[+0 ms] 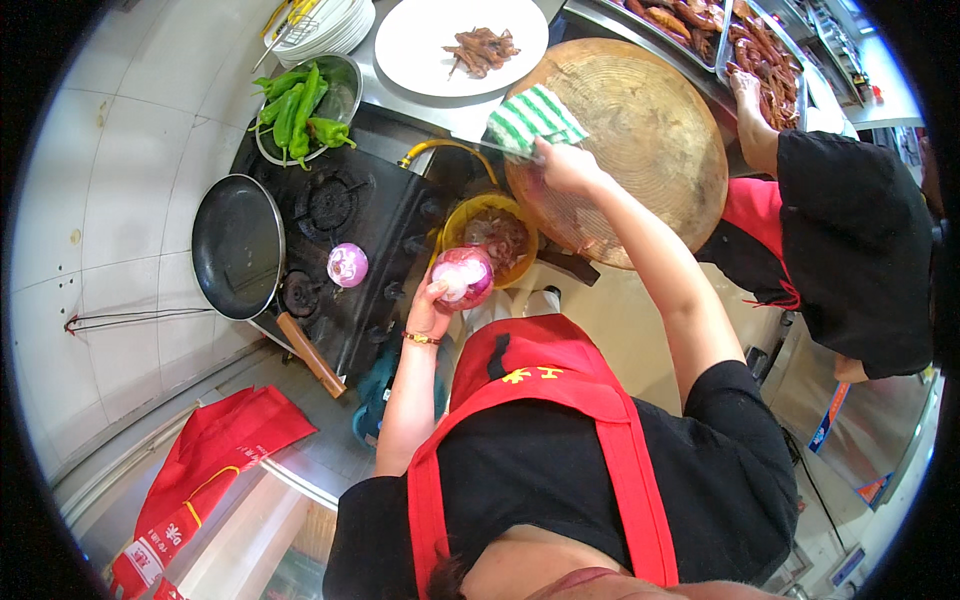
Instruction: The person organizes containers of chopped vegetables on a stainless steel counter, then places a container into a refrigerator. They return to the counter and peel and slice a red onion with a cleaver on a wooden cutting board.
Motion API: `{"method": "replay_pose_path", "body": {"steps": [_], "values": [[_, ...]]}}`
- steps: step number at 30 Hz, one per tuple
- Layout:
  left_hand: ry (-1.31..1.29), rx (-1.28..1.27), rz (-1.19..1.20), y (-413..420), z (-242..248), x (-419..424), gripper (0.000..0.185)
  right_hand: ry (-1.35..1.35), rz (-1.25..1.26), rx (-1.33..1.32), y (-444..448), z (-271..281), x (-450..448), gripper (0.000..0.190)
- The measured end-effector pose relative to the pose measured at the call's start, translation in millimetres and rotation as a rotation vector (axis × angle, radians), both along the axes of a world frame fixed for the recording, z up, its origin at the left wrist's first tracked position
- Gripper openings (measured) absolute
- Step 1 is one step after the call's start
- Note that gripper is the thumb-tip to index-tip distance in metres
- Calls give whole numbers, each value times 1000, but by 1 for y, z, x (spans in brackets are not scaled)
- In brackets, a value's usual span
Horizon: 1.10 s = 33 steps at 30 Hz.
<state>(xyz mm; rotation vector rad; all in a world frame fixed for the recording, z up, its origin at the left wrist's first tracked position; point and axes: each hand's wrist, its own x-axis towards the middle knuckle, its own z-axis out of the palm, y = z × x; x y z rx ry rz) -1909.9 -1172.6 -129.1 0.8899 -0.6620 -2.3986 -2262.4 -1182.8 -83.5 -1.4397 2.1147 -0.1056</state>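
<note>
My left hand (429,309) holds a partly peeled red onion (463,277), with pale flesh showing through the purple skin. Just beyond the onion is a yellow bucket (452,225) with onion peelings and scraps inside. My right hand (568,166) is closed around a blurred, thin-bladed knife (514,154), whose blade points left. Beside that hand, a green-and-white striped cloth (538,114) lies over the left edge of a round wooden chopping block (637,127). A second, peeled onion (347,265) rests on the black gas stove (375,202), left of my left hand.
A frying pan (236,247) stands on the stove, its wooden handle jutting toward me. Green peppers (300,112) fill a metal bowl (346,75) behind. Farther back are a white plate (412,45) with brown meat pieces and stacked plates (330,30). A co-worker (855,247) reaches toward meat trays at right.
</note>
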Motion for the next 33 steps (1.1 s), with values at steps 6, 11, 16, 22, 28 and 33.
{"method": "replay_pose_path", "body": {"steps": [6,11,16,22,28,33], "values": [[25,32,-12,1,-2,-5,61,26,-74,-103,-14,7,-6,53],[-41,-63,-33,0,3,-18,53,-114,-117,-163,78,23,42,44],[-65,-260,-137,-2,0,-32,50,-164,-33,-282,140,33,115,68],[-62,-216,-40,8,-9,-42,44,-175,-10,-280,147,43,143,78],[-94,-304,-22,20,-1,-49,34,-102,9,-195,146,45,146,79],[-245,-237,-1,29,11,-48,29,-88,17,-204,140,37,145,77]]}}
